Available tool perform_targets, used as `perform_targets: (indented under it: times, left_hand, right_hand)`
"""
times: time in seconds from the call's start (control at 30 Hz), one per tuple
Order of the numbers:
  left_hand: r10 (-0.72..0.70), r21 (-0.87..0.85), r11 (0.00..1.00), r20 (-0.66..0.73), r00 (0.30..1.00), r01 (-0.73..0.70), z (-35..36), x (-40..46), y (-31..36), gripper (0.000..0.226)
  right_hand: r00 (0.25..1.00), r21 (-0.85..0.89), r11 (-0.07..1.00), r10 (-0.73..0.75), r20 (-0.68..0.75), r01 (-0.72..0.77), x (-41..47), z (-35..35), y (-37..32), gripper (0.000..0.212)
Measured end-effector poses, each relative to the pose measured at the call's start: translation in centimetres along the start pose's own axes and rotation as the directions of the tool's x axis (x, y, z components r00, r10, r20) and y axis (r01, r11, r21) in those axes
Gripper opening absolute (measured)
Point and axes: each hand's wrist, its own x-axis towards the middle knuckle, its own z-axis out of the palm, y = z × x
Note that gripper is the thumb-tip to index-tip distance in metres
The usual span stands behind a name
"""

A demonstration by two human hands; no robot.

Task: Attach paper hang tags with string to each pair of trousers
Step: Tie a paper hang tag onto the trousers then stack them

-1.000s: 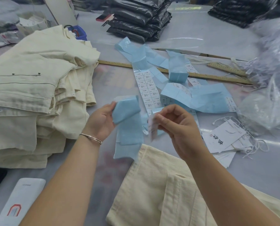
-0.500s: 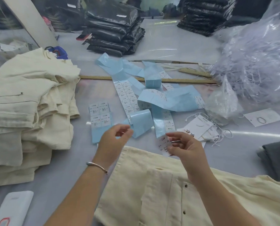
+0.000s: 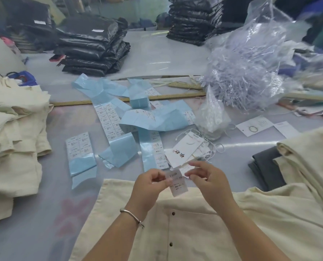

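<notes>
Under my hands lies a cream cotton pair of trousers [image 3: 204, 232]. Between my left hand [image 3: 149, 183] and right hand [image 3: 206, 178] sits a small white printed sticker [image 3: 176, 182]. Just beyond my right hand lies a heap of white paper hang tags with string [image 3: 185, 150]. Left of my left hand lies a pale-blue backing strip of stickers [image 3: 80, 153], and farther left a stack of folded cream trousers [image 3: 12, 138].

The near trousers [image 3: 204, 232] are cream cloth, matt with a fine woven grain, like the stack [image 3: 12, 144] at left. The sticker [image 3: 176, 183] between the hands is thin printed paper. The blue backing strips [image 3: 119, 149] look glossy and slick. Hang tags [image 3: 183, 151] are matt white card with thin string. Far bags [image 3: 93, 46] are shiny black plastic; the ruler [image 3: 128, 99] is wood; the bracelet [image 3: 129, 215] is polished metal
</notes>
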Motion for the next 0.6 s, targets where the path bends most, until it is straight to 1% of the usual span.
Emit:
perform_targets:
  times: [0.03, 0.07, 0.1, 0.13, 0.17, 0.2, 0.27, 0.33, 0.4, 0.47, 0.5, 0.53, 0.6]
  left_hand:
    - [-0.029, -0.022, 0.999, -0.02, 0.999, 0.028, 0.1, 0.4, 0.0, 0.007]
    - [-0.056, -0.043, 0.998, -0.033, 0.998, 0.055, 0.3, 0.7, 0.0, 0.007]
    - [-0.078, -0.058, 0.995, -0.04, 0.996, 0.075, 0.4, 0.9, 0.0, 0.007]
    - [-0.091, -0.062, 0.994, -0.046, 0.995, 0.088, 0.6, 1.1, 0.0, 0.009]
    - [-0.098, -0.057, 0.994, -0.054, 0.994, 0.094, 0.8, 1.3, -0.1, 0.012]
    - [-0.099, -0.052, 0.994, -0.062, 0.993, 0.096, 0.9, 1.4, -0.1, 0.014]
    - [-0.094, -0.06, 0.994, -0.07, 0.993, 0.09, 1.2, 1.5, -0.2, 0.016]
    - [-0.093, -0.085, 0.993, -0.076, 0.993, 0.086, 1.4, 1.6, -0.3, 0.017]
    - [-0.111, -0.113, 0.988, -0.086, 0.99, 0.101, 1.5, 1.6, -0.6, 0.017]
    - [-0.135, -0.137, 0.983, -0.089, 0.987, 0.122, 1.5, 1.5, -0.9, 0.016]
    - [-0.143, -0.142, 0.981, -0.087, 0.986, 0.13, 1.4, 1.5, -1.1, 0.016]
    - [-0.149, -0.143, 0.98, -0.085, 0.985, 0.136, 1.3, 1.4, -1.2, 0.017]
    - [-0.156, -0.143, 0.979, -0.086, 0.984, 0.142, 1.0, 1.5, -1.4, 0.017]
  right_hand:
    - [0.999, -0.157, 0.987, -0.025, -0.022, 0.021, 1.2, -0.3, 0.5, 0.037]
    - [0.998, -0.305, 0.951, -0.056, -0.023, 0.046, 2.5, -0.6, 0.8, 0.039]
    - [0.996, -0.425, 0.901, -0.089, 0.01, 0.084, 3.9, -0.8, 0.9, 0.043]
    - [0.99, -0.506, 0.851, -0.118, 0.08, 0.142, 5.3, -0.9, 1.0, 0.048]
    - [0.973, -0.555, 0.801, -0.146, 0.18, 0.223, 6.7, -0.7, 1.1, 0.054]
    - [0.94, -0.589, 0.743, -0.171, 0.294, 0.319, 8.2, -0.6, 1.0, 0.06]
    - [0.857, -0.657, 0.575, -0.17, 0.487, 0.488, 10.8, -0.2, 0.7, 0.071]
    - [0.799, -0.713, 0.393, -0.107, 0.591, 0.58, 13.1, 0.2, 0.2, 0.076]
    - [0.75, -0.721, 0.226, -0.072, 0.658, 0.655, 14.6, 0.6, -0.3, 0.07]
    - [0.715, -0.709, 0.09, -0.063, 0.697, 0.699, 15.2, 1.0, -0.6, 0.056]
    - [0.704, -0.702, 0.052, -0.057, 0.708, 0.71, 15.3, 1.2, -0.6, 0.05]
    - [0.697, -0.696, 0.036, -0.052, 0.715, 0.717, 15.3, 1.2, -0.5, 0.047]
    - [0.689, -0.688, 0.041, -0.056, 0.722, 0.724, 15.3, 1.3, -0.2, 0.044]
